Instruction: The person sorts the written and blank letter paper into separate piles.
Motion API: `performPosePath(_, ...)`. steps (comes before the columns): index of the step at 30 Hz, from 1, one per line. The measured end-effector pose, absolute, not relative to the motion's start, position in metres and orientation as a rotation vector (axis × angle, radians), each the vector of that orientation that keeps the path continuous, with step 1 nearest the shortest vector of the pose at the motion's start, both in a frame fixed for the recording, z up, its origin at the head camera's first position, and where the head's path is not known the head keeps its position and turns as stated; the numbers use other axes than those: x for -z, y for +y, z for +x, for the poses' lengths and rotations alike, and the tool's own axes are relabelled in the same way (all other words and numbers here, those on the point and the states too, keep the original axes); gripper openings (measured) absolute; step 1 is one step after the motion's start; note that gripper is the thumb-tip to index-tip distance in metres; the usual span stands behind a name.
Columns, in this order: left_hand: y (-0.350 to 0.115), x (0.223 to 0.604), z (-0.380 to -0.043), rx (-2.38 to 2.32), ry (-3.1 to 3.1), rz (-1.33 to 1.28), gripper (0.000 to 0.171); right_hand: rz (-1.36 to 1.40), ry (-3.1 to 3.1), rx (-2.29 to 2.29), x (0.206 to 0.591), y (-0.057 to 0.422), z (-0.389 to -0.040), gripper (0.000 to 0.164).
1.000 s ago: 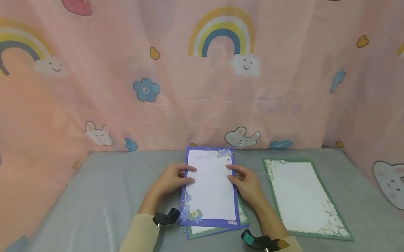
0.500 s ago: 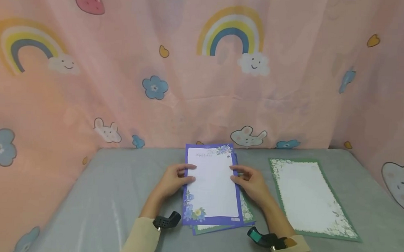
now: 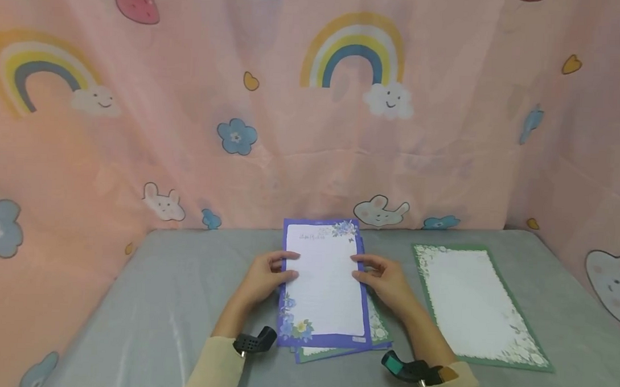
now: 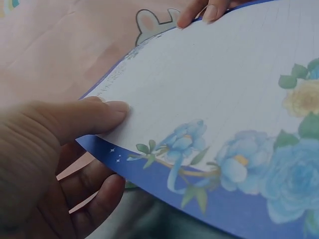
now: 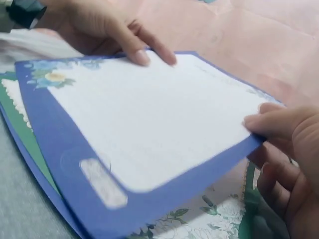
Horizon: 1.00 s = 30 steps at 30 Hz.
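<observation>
A purple-bordered sheet of stationery paper (image 3: 325,285) with blue flowers is held up between both hands, and a line of handwriting shows near its top. My left hand (image 3: 266,277) pinches its left edge, thumb on the face and some fingers behind, as the left wrist view shows on the sheet (image 4: 209,89). On the opposite edge my right hand (image 3: 386,281) pinches it the same way; in the right wrist view the right thumb (image 5: 271,122) lies on top. Beneath it lie green-bordered and purple-bordered sheets (image 3: 379,327), mostly hidden by the held one.
A separate green-bordered sheet (image 3: 477,304) with white flowers lies flat to the right of the right forearm. Grey cloth covers the table (image 3: 184,280). Behind and at the sides hangs a pink curtain (image 3: 300,176) printed with rainbows and rabbits.
Over the last second the held sheet has shifted slightly up relative to the sheets beneath, both hands keeping their pinch. The head view has turned a little left.
</observation>
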<state>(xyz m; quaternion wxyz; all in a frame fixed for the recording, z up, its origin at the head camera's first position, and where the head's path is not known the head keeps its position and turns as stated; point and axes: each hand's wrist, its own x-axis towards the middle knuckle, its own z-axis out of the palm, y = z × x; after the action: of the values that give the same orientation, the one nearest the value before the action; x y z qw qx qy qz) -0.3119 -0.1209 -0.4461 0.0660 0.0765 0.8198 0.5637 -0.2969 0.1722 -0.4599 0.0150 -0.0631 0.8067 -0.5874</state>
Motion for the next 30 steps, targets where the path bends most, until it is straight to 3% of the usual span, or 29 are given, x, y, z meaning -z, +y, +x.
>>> performPosePath(15, -0.127, 0.409, -0.303, -1.715, 2.495, 0.233, 0.037, -0.318, 2.467, 1.807, 0.423, 0.172, -0.289, 0.040)
performPosePath(30, -0.137, 0.397, -0.300, -1.759, 2.444, 0.256, 0.041, -0.292, 2.505, 1.841, 0.413, 0.168, -0.285, 0.037)
